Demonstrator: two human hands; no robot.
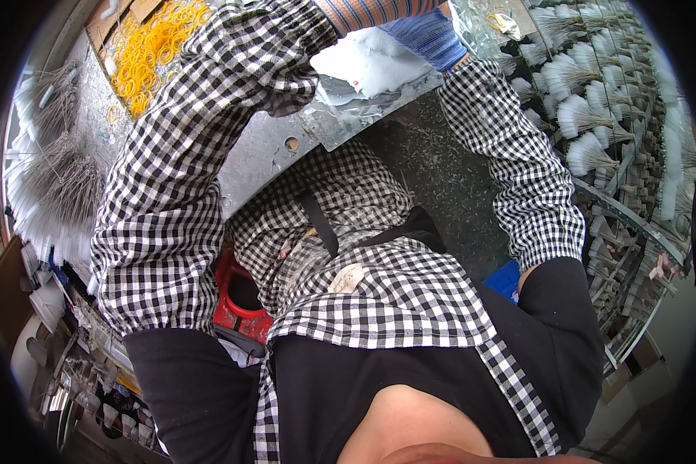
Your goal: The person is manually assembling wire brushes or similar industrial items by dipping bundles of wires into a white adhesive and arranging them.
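My left hand, in an orange, blue and grey striped knit glove, reaches across the top edge of the view. Close beside it is my right hand, in a blue knit glove. Both hands are partly cut off by that edge, so their fingers and anything in them are hidden. Just below them a white heap, with a small red mark on it, lies on the worktable. Clear plastic sheeting covers the table's near edge there.
Many yellow rubber bands are heaped at the far left. Bundles of white bristles with thin wire-like stems stand at the left, and rows of similar white bundles fill racks at the right. A red stool is beside my lap.
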